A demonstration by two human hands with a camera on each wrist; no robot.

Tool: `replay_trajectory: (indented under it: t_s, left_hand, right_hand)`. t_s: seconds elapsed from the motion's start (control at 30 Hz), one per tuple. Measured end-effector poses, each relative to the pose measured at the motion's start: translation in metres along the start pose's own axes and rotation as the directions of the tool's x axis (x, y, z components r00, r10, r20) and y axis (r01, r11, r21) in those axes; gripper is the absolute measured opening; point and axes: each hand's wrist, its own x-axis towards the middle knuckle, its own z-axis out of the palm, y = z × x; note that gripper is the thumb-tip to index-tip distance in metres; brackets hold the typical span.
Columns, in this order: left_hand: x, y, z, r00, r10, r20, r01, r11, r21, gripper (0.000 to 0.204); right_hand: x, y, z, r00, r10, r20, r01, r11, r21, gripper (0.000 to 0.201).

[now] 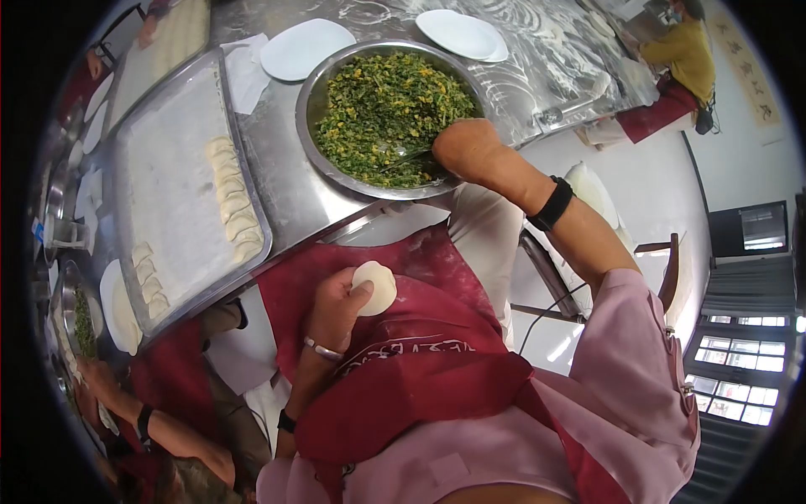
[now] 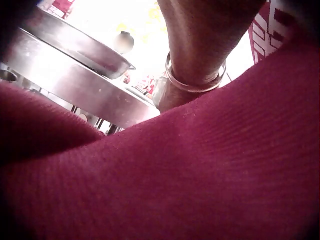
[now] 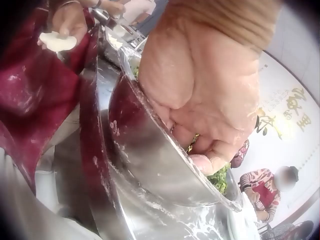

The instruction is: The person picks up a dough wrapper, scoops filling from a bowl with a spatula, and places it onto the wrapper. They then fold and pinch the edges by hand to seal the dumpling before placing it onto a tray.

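My left hand [image 1: 336, 307] holds a round, pale dumpling wrapper [image 1: 379, 287] in front of the red apron, thumb across its face. In the right wrist view the wrapper [image 3: 59, 41] appears curved in that hand. Red cloth [image 2: 165, 180] hides the left fingers in the left wrist view; the bangled wrist [image 2: 192, 75] shows. My right hand [image 1: 472, 149] reaches over the near right rim of a steel bowl [image 1: 306, 126], fingers curled [image 3: 202, 162]. It grips a thin metal utensil [image 1: 410, 158] whose end lies in chopped green filling with yellow bits [image 1: 390, 101]; its exact kind is hidden.
Left of the bowl, a metal tray [image 1: 168, 189] bears two rows of folded dumplings [image 1: 231, 197]. White plates [image 1: 307, 49] stand behind the bowl on the floured steel table [image 1: 537, 42]. Another person's arm [image 1: 159, 420] works at lower left; a person in yellow [image 1: 684, 59] is far right.
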Motion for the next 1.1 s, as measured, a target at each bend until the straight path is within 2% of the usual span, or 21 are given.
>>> replay_trajectory:
  t_s: [0.03,0.13,0.23,0.33,0.43,0.57,0.63,0.7,0.73,0.83,0.93,1.03,1.1]
  left_hand:
    - [-0.001,0.001,0.001,1.0,-0.001,0.006,0.001,1.0,0.006,0.025]
    - [-0.002,0.004,0.004,1.0,-0.003,0.02,0.004,1.0,-0.012,0.025]
    - [0.001,0.002,0.004,0.999,0.011,0.031,-0.009,0.999,-0.051,0.026]
    - [0.005,0.003,0.004,0.998,0.035,0.056,-0.03,0.997,-0.071,0.027]
    - [0.007,0.018,0.011,0.996,0.006,0.089,-0.001,0.998,-0.063,0.032]
    - [0.009,0.046,0.018,0.989,-0.053,0.139,0.063,0.996,-0.068,0.034]
    - [0.009,0.059,0.02,0.991,-0.035,0.13,0.048,0.994,-0.101,0.034]
    - [0.012,0.065,0.021,0.994,0.004,0.105,0.011,0.989,-0.145,0.035]
    - [0.014,0.067,0.022,0.996,0.033,0.082,-0.018,0.985,-0.173,0.035]
    - [0.022,0.072,0.021,0.993,0.096,0.065,-0.076,0.962,-0.264,0.036]
    - [0.03,0.08,0.02,0.99,0.117,0.084,-0.084,0.943,-0.322,0.04]
    - [0.034,0.089,0.021,0.984,0.124,0.128,-0.072,0.934,-0.35,0.042]
    - [0.034,0.093,0.021,0.982,0.121,0.142,-0.061,0.926,-0.371,0.042]
  right_hand:
    - [0.0,-0.001,-0.001,1.0,0.005,0.006,-0.005,1.0,-0.003,0.016]
    - [-0.004,0.006,0.009,0.981,-0.152,-0.124,0.138,0.984,-0.111,0.012]
    - [-0.011,0.017,0.009,0.953,-0.224,-0.206,0.212,0.974,-0.082,0.014]
    - [-0.027,0.023,0.002,0.907,-0.255,-0.335,0.313,0.94,0.132,0.018]
    - [-0.033,0.02,0.008,0.927,-0.144,-0.345,0.258,0.915,0.311,0.023]
    - [-0.03,0.019,0.021,0.905,-0.113,-0.411,0.292,0.867,0.404,0.023]
    - [-0.026,0.019,0.025,0.882,-0.112,-0.458,0.325,0.847,0.42,0.024]
    - [-0.025,0.017,0.022,0.862,-0.045,-0.504,0.306,0.84,0.449,0.024]
    - [-0.024,0.015,0.019,0.851,-0.012,-0.526,0.298,0.835,0.463,0.023]
    - [-0.018,0.006,0.012,0.747,0.108,-0.656,0.312,0.814,0.49,0.02]
    - [-0.013,-0.014,-0.003,0.642,0.232,-0.73,0.397,0.715,0.576,0.017]
    - [-0.004,-0.034,-0.008,0.628,0.369,-0.685,0.477,0.512,0.714,0.016]
    - [0.0,-0.04,-0.007,0.657,0.425,-0.623,0.477,0.406,0.78,0.013]
